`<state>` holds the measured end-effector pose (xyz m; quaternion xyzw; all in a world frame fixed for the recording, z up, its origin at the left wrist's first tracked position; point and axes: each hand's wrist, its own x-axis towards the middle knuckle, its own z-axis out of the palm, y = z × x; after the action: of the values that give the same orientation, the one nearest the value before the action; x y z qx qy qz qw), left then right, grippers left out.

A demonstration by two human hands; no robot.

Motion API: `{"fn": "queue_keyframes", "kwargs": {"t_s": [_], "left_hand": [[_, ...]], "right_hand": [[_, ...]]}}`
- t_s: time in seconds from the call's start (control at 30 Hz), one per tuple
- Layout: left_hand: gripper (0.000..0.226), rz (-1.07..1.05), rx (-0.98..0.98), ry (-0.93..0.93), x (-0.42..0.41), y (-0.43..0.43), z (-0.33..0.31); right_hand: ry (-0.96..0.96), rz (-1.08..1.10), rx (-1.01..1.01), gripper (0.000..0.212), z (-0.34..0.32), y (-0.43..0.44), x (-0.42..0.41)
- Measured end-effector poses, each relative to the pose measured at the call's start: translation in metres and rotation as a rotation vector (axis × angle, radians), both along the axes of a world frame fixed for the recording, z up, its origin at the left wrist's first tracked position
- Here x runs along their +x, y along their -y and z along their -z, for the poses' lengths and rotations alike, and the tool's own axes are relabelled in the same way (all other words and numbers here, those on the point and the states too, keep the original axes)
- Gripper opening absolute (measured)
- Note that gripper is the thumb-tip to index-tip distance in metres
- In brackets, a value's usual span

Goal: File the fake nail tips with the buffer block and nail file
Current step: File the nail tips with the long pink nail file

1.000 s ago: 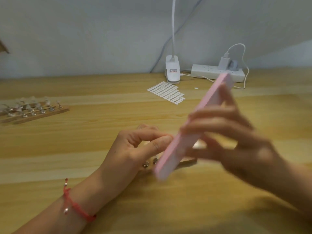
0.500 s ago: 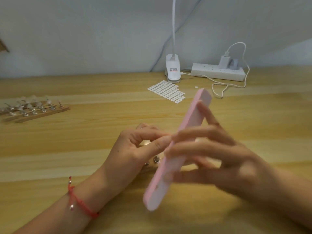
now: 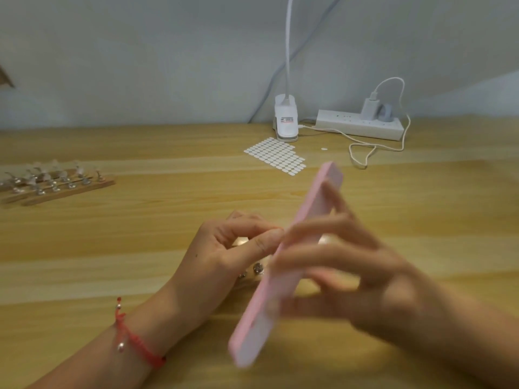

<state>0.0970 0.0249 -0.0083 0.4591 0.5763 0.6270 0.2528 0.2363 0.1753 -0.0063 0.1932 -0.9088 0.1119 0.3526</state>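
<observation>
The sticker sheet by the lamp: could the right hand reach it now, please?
Probably yes: the desk between sheet and right hand holds nothing. But that hand grips the file, which it must put down first.

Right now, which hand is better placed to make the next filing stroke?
Right. The right hand grips the pink buffer block, laid against the fingers of the left hand, which pinch, presumably, the hidden nail tip and only steady it.
</observation>
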Motion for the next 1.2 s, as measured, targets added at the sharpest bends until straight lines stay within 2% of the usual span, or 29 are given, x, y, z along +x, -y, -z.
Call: {"fn": "queue_keyframes", "kwargs": {"t_s": [0.07, 0.17, 0.23, 0.33, 0.43, 0.53, 0.6, 0.73, 0.87, 0.93, 1.03, 1.2], "left_hand": [[0.027, 0.007, -0.001, -0.002, 0.001, 0.001, -0.001], [0.015, 0.006, -0.02, -0.006, 0.003, 0.0, -0.003], [0.015, 0.014, -0.011, 0.0, 0.005, 0.0, -0.002], [0.023, 0.004, 0.007, 0.006, 0.004, 0.0, -0.001], [0.025, -0.049, 0.015, 0.011, 0.001, 0.001, -0.002], [0.013, -0.021, 0.034, 0.053, 0.003, 0.001, -0.004], [0.009, -0.034, 0.039, 0.131, 0.003, 0.0, -0.003], [0.012, -0.085, 0.016, 0.196, 0.001, 0.001, -0.003], [0.028, -0.106, -0.029, 0.192, 0.0, 0.002, -0.003], [0.024, -0.087, -0.029, 0.177, 0.0, 0.001, -0.002], [0.023, -0.034, -0.048, 0.171, 0.0, 0.002, 0.0], [0.026, 0.052, -0.079, 0.144, -0.001, 0.004, -0.004]], "right_hand": [[-0.023, -0.017, 0.067, 0.021, -0.001, -0.003, -0.001], [-0.079, 0.1, 0.006, 0.03, -0.014, -0.018, 0.0], [-0.029, 0.024, -0.026, 0.024, -0.005, -0.005, 0.001], [-0.011, -0.04, 0.048, 0.019, 0.002, 0.0, 0.0], [-0.153, 0.242, -0.041, 0.034, -0.015, -0.045, 0.002], [-0.221, 0.436, -0.153, 0.034, -0.02, -0.069, 0.008], [-0.208, 0.408, -0.18, 0.034, -0.015, -0.065, 0.006], [-0.133, 0.219, -0.191, 0.042, 0.001, -0.039, 0.0], [-0.121, 0.087, -0.197, 0.043, 0.01, -0.016, 0.003], [-0.142, 0.1, -0.135, 0.044, 0.007, -0.014, 0.003], [-0.18, 0.171, -0.066, 0.027, 0.001, -0.02, 0.002], [-0.195, 0.228, 0.015, 0.031, -0.004, -0.031, 0.006]]}}
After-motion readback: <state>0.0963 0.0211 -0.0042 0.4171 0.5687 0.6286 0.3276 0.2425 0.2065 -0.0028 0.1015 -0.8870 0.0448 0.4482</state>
